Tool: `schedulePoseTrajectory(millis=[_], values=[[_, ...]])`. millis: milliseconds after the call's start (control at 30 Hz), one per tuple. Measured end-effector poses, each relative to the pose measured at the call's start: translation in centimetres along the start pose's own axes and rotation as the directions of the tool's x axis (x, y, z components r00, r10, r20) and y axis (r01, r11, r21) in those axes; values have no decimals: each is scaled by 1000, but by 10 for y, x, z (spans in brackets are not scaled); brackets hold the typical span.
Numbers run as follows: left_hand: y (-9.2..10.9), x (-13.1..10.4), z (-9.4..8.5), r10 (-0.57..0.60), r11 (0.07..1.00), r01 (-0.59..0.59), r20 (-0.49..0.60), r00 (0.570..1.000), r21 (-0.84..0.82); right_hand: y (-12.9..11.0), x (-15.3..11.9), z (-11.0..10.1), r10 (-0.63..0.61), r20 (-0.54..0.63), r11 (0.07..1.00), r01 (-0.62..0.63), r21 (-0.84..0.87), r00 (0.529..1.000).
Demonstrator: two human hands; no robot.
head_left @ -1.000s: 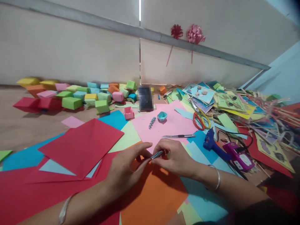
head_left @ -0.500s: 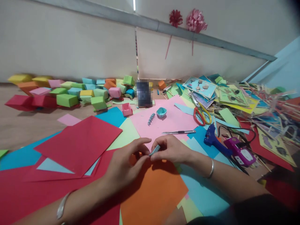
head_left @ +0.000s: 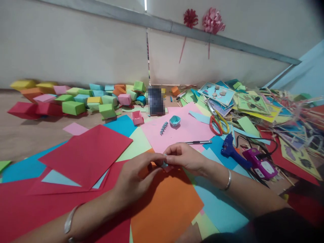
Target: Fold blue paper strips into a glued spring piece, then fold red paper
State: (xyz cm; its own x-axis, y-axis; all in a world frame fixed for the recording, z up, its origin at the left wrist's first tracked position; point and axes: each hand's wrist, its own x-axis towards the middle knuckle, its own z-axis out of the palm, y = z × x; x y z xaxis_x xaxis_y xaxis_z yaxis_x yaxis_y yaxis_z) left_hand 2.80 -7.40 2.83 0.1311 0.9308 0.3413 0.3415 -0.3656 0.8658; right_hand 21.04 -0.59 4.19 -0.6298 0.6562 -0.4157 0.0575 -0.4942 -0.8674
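Observation:
A small light-blue paper strip (head_left: 164, 164) is pinched between the fingertips of both hands, mostly covered by them. My left hand (head_left: 141, 173) grips it from the left, thumb and forefinger closed. From the right, my right hand (head_left: 186, 157) holds the same strip with its fingers curled. Below them lies an orange paper sheet (head_left: 167, 206). Just beyond the hands, on a pink sheet (head_left: 186, 113), are a folded blue-grey paper spiral (head_left: 164, 128) and a small turquoise paper cup (head_left: 174, 121). My right hand partly covers a craft knife (head_left: 199, 142).
Red paper (head_left: 87, 155) spreads at left. Many folded paper boxes (head_left: 73, 108) line the wall. To the right are scissors (head_left: 217, 123), a blue glue gun (head_left: 234, 153), a purple power strip (head_left: 260, 163) with a cable, and piled craft cards (head_left: 253, 103).
Both hands have drawn closer together around the paper strip, which now shows less. My right hand has shifted slightly up and covers the knife's left end.

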Motion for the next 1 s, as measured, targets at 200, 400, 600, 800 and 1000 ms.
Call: schedulePoseTrajectory(millis=[200, 400, 600, 800, 1000], values=[[1, 7, -7, 110, 994, -110, 29, 994, 13, 1, -2, 9, -68, -108, 995, 76, 69, 992], [3, 7, -6, 99, 993, -101, 31, 995, 57, -1, -4, 14, -123, -192, 985, 144, 100, 974], [-3, 5, -7, 322, 925, -330, 70, 944, 190, 3, -3, 17, -62, -177, 990, 83, 113, 982], [-4, 6, -9, 394, 853, -391, 65, 917, 346, 5, -3, 19, -72, -178, 992, 89, 92, 981], [0, 9, -7, -31, 998, 36, -101, 994, 45, 5, -8, 20, -316, -130, 933, 282, -224, 940]])
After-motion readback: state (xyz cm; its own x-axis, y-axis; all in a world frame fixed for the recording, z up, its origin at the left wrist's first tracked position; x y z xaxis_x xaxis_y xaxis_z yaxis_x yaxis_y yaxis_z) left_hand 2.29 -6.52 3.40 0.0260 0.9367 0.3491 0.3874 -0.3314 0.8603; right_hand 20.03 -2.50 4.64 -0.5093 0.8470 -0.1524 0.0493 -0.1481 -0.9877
